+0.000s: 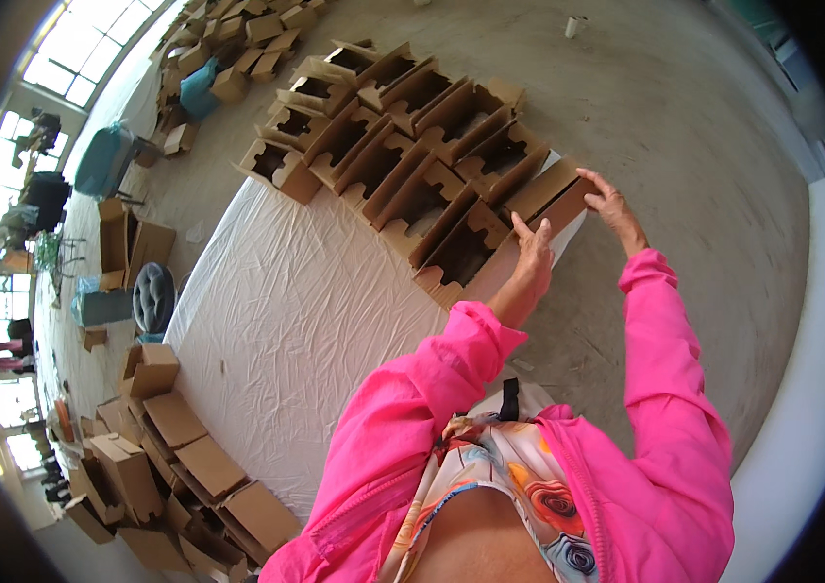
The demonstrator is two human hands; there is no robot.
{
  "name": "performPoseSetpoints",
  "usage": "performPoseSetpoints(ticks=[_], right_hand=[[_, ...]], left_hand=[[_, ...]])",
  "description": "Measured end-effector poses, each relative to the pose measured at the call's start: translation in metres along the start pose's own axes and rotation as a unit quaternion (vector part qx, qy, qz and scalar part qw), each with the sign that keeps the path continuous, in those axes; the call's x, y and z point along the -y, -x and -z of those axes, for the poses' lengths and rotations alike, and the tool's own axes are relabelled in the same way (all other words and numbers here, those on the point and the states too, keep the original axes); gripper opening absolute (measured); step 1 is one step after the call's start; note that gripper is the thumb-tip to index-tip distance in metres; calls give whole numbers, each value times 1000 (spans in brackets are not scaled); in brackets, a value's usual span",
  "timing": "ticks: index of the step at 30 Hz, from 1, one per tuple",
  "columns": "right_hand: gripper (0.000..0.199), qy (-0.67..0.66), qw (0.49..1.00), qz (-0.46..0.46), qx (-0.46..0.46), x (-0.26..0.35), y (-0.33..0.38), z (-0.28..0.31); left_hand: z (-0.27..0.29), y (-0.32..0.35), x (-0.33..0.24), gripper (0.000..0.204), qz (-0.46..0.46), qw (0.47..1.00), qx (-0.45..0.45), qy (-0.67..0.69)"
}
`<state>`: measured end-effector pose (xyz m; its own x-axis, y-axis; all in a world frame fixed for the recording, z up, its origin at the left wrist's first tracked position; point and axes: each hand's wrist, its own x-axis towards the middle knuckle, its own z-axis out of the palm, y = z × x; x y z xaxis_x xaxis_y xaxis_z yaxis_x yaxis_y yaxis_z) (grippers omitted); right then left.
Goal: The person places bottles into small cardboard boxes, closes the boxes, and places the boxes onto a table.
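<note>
Brown box [540,206] sits at table [296,321] corner, last in box row [403,155]. Left hand [533,255] and right hand [608,202] both pinch its flaps. Box hangs near edge; hard push could tip it onto floor [684,146] or bump neighbours crooked.

My left hand [533,255] and right hand [610,202] grip the flat cardboard piece [540,209] at the near end of the row of folded boxes [403,146] on the white-clothed table [296,321]. More cartons [165,466] lie beside that table.
</note>
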<state>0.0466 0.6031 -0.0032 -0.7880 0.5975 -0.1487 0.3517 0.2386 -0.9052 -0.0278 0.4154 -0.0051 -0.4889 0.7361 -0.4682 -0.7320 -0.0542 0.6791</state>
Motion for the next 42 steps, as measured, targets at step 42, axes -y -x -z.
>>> performPoseSetpoints(ticks=[42], right_hand=[[25, 179, 969, 41, 165, 190, 268, -387]], left_hand=[[750, 395, -281, 82, -187, 441, -621, -621]])
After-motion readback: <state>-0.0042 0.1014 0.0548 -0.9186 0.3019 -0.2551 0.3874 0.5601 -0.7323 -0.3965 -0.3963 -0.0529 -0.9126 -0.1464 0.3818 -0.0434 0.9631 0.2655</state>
